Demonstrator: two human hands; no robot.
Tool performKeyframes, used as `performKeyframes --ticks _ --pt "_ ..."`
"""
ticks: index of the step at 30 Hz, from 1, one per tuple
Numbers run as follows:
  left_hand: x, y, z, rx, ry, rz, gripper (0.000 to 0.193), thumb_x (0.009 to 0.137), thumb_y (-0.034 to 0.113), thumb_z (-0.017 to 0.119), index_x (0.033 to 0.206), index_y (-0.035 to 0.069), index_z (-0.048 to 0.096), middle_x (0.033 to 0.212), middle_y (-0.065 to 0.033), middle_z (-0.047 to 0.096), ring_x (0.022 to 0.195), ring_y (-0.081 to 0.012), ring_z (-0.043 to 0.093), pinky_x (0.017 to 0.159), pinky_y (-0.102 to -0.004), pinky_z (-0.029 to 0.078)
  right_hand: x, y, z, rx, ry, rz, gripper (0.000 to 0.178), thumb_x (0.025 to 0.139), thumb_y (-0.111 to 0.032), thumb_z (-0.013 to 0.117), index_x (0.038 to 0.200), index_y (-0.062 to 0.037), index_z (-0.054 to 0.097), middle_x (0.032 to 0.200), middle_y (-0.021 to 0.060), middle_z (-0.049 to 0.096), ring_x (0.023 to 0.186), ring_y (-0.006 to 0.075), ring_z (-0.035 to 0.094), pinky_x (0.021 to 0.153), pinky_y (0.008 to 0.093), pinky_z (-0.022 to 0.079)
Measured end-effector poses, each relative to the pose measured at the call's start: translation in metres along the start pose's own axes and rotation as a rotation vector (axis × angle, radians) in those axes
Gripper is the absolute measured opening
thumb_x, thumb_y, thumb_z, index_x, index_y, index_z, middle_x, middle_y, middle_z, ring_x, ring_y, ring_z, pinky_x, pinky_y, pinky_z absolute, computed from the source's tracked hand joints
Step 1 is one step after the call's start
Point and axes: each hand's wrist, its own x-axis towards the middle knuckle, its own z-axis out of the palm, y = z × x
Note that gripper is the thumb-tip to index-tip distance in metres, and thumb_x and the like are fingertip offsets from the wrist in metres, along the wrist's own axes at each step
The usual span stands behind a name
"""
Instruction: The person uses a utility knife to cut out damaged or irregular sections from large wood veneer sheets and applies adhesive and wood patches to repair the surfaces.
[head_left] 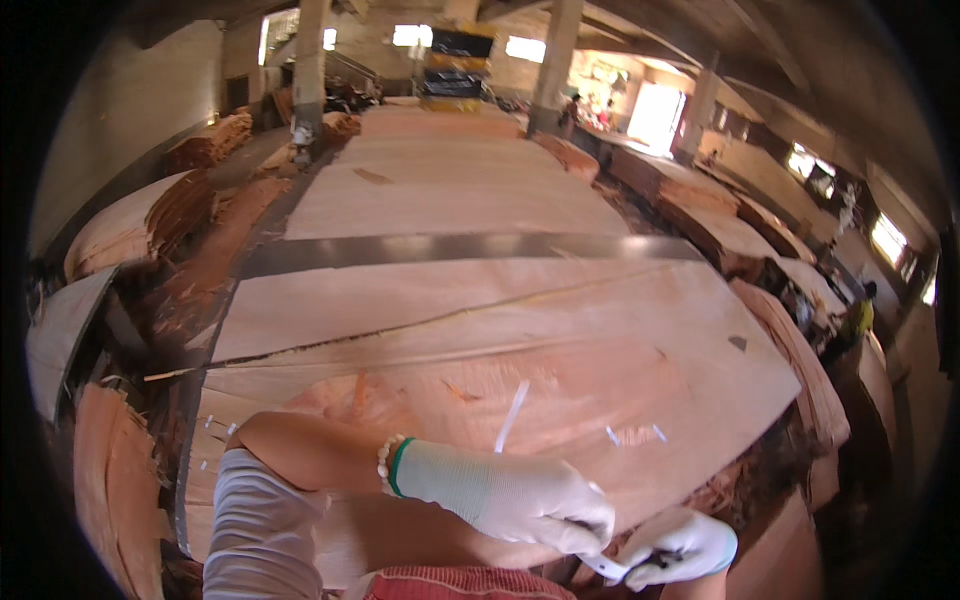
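Both my hands wear white knitted gloves and meet near the front edge of a large pinkish wood veneer sheet [470, 350]. My left hand [510, 500], with a green cuff, reaches across to the right, its fingers closed on a short white tape strip [606, 570]. Also closed on that strip, close by, is my right hand [682, 548]; something dark shows among its fingers, too small to name. A longer white tape strip [512, 416] lies on the veneer beyond my left hand. Two short tape pieces [660, 432] flank a rough patch [635, 436] farther right.
A dark metal bar [460, 249] crosses the veneer table. A thin, dark-edged veneer strip [400, 328] lies diagonally, poking past the left edge. Veneer stacks [130, 225] line both sides, with scraps [225, 240] on the floor. Concrete pillars [557, 65] and people [572, 112] stand farther back.
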Motion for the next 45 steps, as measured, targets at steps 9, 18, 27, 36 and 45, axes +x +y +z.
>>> performKeyframes --ticks 9,18,27,36,45 --pt "0.035 0.007 0.013 -0.408 0.066 -0.387 0.045 0.092 0.026 0.064 0.127 0.002 0.049 0.079 -0.0074 0.065 0.06 -0.0146 0.06 0.059 -0.03 0.048 0.004 -0.024 -0.016 -0.177 0.155 0.162 0.009 0.085 -0.008 0.072 0.09 -0.0021 0.068 0.063 0.004 0.057 0.052 0.0135 0.048 0.051 0.0269 0.041" --pt "0.038 -0.003 -0.015 -0.013 0.049 -0.441 0.033 0.087 0.025 0.071 0.104 -0.002 0.063 0.089 -0.0027 0.062 0.078 -0.0076 0.054 0.065 -0.0231 0.045 0.029 -0.036 -0.05 -0.328 0.062 0.178 0.015 0.09 -0.016 0.068 0.084 -0.002 0.068 0.064 0.0045 0.06 0.049 0.0096 0.05 0.044 0.0249 0.038" --pt "0.009 -0.01 -0.02 -0.553 0.249 -0.466 0.02 0.089 0.017 0.07 0.095 -0.002 0.068 0.091 -0.0076 0.068 0.074 -0.0118 0.063 0.061 -0.0241 0.049 0.08 -0.022 -0.078 -0.269 -0.156 0.136 0.015 0.084 -0.015 0.073 0.079 -0.0015 0.068 0.06 -0.0025 0.05 0.055 0.0061 0.043 0.05 0.0247 0.034" --pt "-0.024 -0.025 -0.01 -0.256 0.583 -0.256 0.013 0.09 0.008 0.065 0.092 -0.003 0.069 0.096 -0.0087 0.064 0.083 -0.012 0.061 0.072 -0.0244 0.049 0.09 0.026 -0.11 -0.461 0.709 0.212 0.042 0.09 -0.045 0.064 0.094 -0.0046 0.071 0.071 0.0001 0.065 0.048 0.0049 0.048 0.041 0.0165 0.033" --pt "-0.051 -0.063 0.05 -0.123 1.439 -0.067 0.018 0.096 0.002 0.054 0.11 -0.002 0.063 0.105 -0.0044 0.065 0.101 -0.0102 0.058 0.091 -0.0256 0.046 0.141 0.106 0.044 0.256 0.618 0.085 0.038 0.09 -0.013 0.066 0.121 0.0052 0.055 0.107 0.0119 0.066 0.095 0.0133 0.063 0.084 0.0255 0.05"
